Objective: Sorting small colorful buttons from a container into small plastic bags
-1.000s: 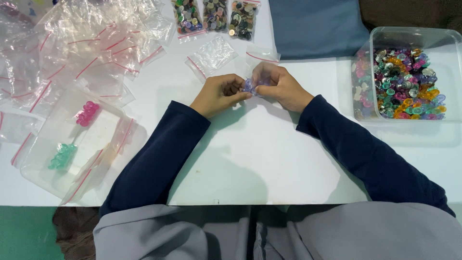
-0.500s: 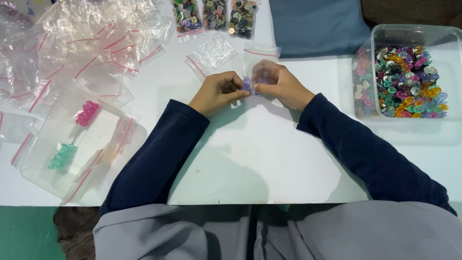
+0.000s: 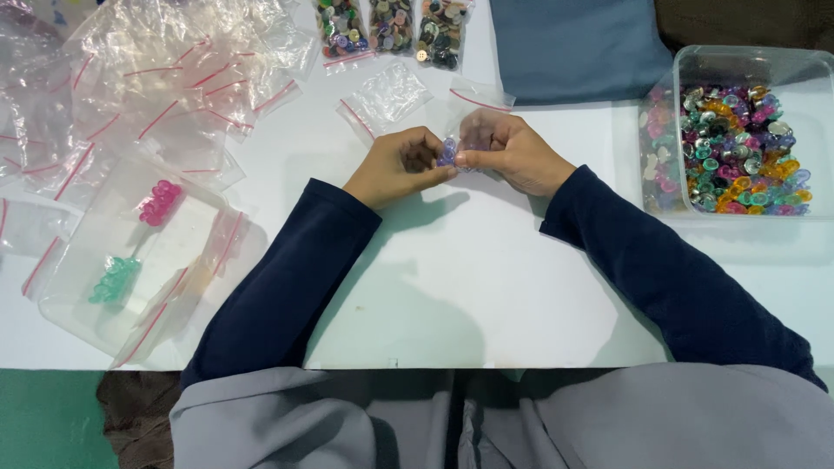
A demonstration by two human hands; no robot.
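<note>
My left hand (image 3: 398, 167) and my right hand (image 3: 512, 152) meet above the white table (image 3: 486, 287), both pinching a small cluster of purple buttons (image 3: 447, 155). My right hand also grips a small clear zip bag (image 3: 476, 108) that sticks up behind its fingers. Whether the buttons are inside the bag's mouth I cannot tell. Dark blue sleeves cover both forearms.
A clear tub (image 3: 743, 130) of mixed coloured buttons stands at the right. Empty zip bags (image 3: 165, 78) are heaped at the left; one bag holds pink buttons (image 3: 160, 202), another green ones (image 3: 115, 280). Three filled bags (image 3: 391, 26) and a blue cloth (image 3: 578, 43) lie at the back.
Both hands have stayed together at the same spot; only the fingers have shifted slightly around the purple buttons and the bag.
</note>
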